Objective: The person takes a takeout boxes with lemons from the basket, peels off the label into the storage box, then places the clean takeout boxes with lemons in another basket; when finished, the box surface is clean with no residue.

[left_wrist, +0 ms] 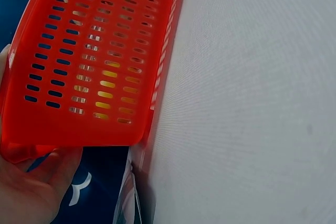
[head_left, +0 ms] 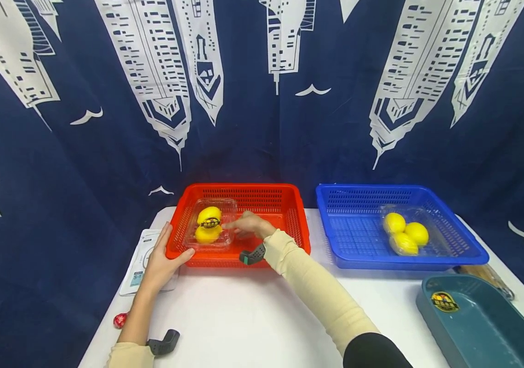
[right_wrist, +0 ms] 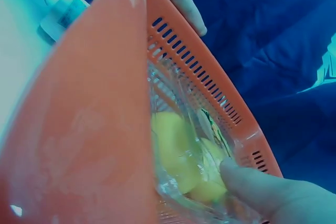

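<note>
In the head view a red basket stands at the left of the table. My left hand holds its front left corner, thumb over the front rim and fingers along the left side. Inside the basket is a clear plastic clamshell container with yellow lemons and a black-and-gold sticker on its lid. My right hand reaches over the front rim and pinches the container's right edge. The thumb lies against the lid in the right wrist view; the other fingers are mostly hidden there.
Right of the red basket stands a blue basket with a similar container of lemons. A teal tray with a sticker lies front right. White flat packs lie by my left hand, a small red round thing beside the forearm.
</note>
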A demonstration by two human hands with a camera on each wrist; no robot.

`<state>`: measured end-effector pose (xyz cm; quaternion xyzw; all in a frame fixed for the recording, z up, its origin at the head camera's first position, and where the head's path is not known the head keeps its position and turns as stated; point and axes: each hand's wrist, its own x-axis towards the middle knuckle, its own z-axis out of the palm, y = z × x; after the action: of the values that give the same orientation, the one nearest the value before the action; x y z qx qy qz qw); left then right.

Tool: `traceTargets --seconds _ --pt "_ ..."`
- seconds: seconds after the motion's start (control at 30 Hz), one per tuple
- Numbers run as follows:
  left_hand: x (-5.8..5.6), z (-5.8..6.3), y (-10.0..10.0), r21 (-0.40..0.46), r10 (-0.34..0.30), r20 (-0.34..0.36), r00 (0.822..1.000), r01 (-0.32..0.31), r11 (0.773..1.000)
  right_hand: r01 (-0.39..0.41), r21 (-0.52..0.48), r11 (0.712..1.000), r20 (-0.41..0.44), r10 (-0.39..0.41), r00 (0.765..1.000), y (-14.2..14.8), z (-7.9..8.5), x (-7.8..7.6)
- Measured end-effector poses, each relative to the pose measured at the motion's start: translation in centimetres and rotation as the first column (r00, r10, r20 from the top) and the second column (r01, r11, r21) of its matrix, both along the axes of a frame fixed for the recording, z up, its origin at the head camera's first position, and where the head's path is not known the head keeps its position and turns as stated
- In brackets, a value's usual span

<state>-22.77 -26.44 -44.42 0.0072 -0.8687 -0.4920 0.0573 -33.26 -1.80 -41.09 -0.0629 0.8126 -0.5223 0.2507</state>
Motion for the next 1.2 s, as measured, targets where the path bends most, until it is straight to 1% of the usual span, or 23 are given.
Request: traceTargets --seconds 0.13,0.2,0.27,0.4,0.6,0.8,1.03,1.2 --pt "-0.11 -0.07 -0.04 0.002 -0.006 -0.007 1.0 0.006 1.0 -0.013 -0.028 1.0 -0.011 0.013 1.0 -0.23 -0.01 -0.04" --pt "-0.17 -0.16 -0.07 -0.001 -0.01 -0.012 1.0 0.01 1.0 -0.019 -0.049 0.999 0.002 0.019 1.0 -0.35 0.05 -0.05" --pt "-0.23 -0.23 -0.09 -0.001 -0.013 -0.021 1.0 0.013 1.0 -0.021 -0.083 0.996 0.029 0.024 0.999 -0.46 0.12 -0.09" --pt "-0.35 -0.19 -0.08 0.003 -0.013 -0.027 1.0 0.013 1.0 -0.026 -0.119 0.993 0.078 0.036 0.996 -0.52 0.32 -0.23" --pt "-0.31 -0.07 -0.14 0.006 -0.012 -0.01 1.0 0.012 1.0 -0.05 -0.121 0.991 0.099 0.062 0.993 -0.46 0.42 -0.26" --pt "-0.17 -0.1 -0.18 0.0 -0.012 -0.006 1.0 0.012 1.0 -0.038 -0.131 0.991 0.146 0.057 0.988 -0.44 0.38 -0.19" --pt "-0.01 -0.09 -0.11 -0.001 -0.011 -0.008 1.0 0.011 1.0 -0.046 -0.09 0.995 0.161 0.06 0.985 -0.38 0.55 0.02" --pt "0.0 -0.08 -0.08 -0.005 -0.013 -0.012 1.0 0.013 1.0 -0.064 -0.09 0.994 0.176 0.08 0.981 -0.38 0.48 0.1"
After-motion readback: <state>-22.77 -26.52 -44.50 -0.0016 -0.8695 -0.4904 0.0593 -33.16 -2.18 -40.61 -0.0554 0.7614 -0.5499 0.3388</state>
